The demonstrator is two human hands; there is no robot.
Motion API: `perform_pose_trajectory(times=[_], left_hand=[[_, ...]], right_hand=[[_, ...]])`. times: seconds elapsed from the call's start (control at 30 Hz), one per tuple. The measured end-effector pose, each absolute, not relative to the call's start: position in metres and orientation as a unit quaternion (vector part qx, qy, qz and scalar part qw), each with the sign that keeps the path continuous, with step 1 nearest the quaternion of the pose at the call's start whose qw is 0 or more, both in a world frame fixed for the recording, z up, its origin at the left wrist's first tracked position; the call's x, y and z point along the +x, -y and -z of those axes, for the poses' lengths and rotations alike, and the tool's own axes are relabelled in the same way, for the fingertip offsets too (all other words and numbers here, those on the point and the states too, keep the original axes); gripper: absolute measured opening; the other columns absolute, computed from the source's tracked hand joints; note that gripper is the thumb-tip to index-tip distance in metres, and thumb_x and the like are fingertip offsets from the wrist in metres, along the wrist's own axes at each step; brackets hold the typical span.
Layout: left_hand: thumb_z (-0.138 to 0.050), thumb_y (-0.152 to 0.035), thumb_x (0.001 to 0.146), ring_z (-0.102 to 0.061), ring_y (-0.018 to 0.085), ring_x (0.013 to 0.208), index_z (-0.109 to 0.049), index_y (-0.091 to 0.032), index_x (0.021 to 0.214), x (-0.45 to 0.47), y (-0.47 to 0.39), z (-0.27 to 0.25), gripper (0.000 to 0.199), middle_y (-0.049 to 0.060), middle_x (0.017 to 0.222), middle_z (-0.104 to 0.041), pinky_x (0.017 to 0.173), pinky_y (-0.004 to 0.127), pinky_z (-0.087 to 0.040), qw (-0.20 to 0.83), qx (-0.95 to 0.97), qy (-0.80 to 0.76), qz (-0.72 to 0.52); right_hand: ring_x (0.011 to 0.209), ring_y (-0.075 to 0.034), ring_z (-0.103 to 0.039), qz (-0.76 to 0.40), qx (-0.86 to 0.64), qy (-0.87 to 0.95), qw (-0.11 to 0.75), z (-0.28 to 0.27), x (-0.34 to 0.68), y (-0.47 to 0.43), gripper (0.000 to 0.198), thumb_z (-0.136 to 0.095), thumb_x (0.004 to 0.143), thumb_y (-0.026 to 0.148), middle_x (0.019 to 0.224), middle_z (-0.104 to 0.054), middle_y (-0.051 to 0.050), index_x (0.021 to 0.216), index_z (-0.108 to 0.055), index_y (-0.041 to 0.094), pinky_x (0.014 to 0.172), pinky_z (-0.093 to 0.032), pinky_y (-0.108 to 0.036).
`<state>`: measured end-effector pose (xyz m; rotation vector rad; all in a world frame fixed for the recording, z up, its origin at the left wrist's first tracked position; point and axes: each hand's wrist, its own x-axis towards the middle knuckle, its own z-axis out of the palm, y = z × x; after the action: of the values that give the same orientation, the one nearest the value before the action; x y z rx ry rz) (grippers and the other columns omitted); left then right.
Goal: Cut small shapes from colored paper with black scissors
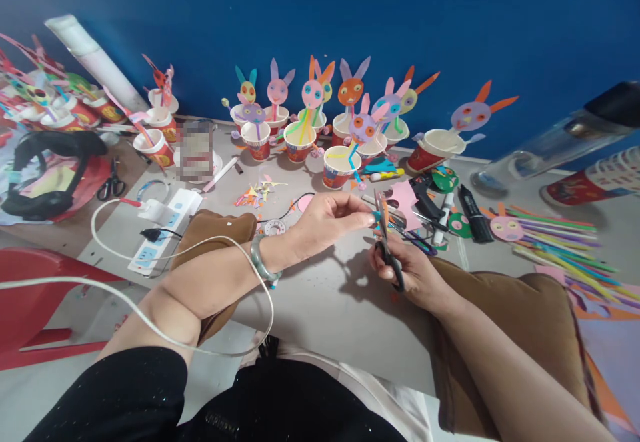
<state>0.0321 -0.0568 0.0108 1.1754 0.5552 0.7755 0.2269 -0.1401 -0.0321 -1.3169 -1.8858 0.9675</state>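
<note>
My right hand (413,272) grips black-handled scissors (384,232), their blades pointing up and away from me. Pinched between the thumb and fingers of my left hand (325,222) is a small blue piece (377,217), probably paper, right against the blades. Whether the blades are cutting into it cannot be made out. A bangle (261,260) circles my left wrist. Just beyond the scissors lies a pink paper offcut (401,203). Paper cups (340,170) with paper rabbit heads on stems stand behind my hands, along the blue wall.
Brown cushions (505,335) lie under both forearms. A white cable (200,347) loops over my left arm from near a power strip (167,232). To the right are a black marker (475,215), a hot glue gun (425,202), coloured sticks (565,235) and a clear bottle (540,145).
</note>
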Motion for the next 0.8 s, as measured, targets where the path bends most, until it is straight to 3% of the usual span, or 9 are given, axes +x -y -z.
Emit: perform_pose_trajectory(times=[0.47, 0.8], left_hand=[[-0.080, -0.033, 0.069, -0.053, 0.007, 0.064, -0.066, -0.014, 0.075, 0.0315, 0.0547, -0.0093, 0.024, -0.001, 0.068, -0.063, 0.067, 0.025, -0.044, 0.720, 0.537, -0.256, -0.357], [-0.077, -0.034, 0.073, -0.056, 0.009, 0.070, -0.065, -0.014, 0.078, 0.0307, 0.0536, -0.0070, 0.023, 0.000, 0.073, -0.063, 0.073, 0.029, -0.046, 0.709, 0.551, -0.259, -0.356]], right_hand=[[0.066, -0.019, -0.049, -0.362, -0.503, 0.719, 0.315, 0.0307, 0.2254, 0.1394, 0.065, -0.048, 0.078, 0.086, 0.060, -0.054, -0.001, 0.060, -0.048, 0.023, 0.087, -0.045, -0.042], [0.066, -0.020, -0.050, -0.359, -0.499, 0.723, 0.315, 0.0315, 0.2258, 0.1400, 0.065, -0.047, 0.079, 0.085, 0.060, -0.054, -0.001, 0.061, -0.046, 0.023, 0.091, -0.046, -0.045]])
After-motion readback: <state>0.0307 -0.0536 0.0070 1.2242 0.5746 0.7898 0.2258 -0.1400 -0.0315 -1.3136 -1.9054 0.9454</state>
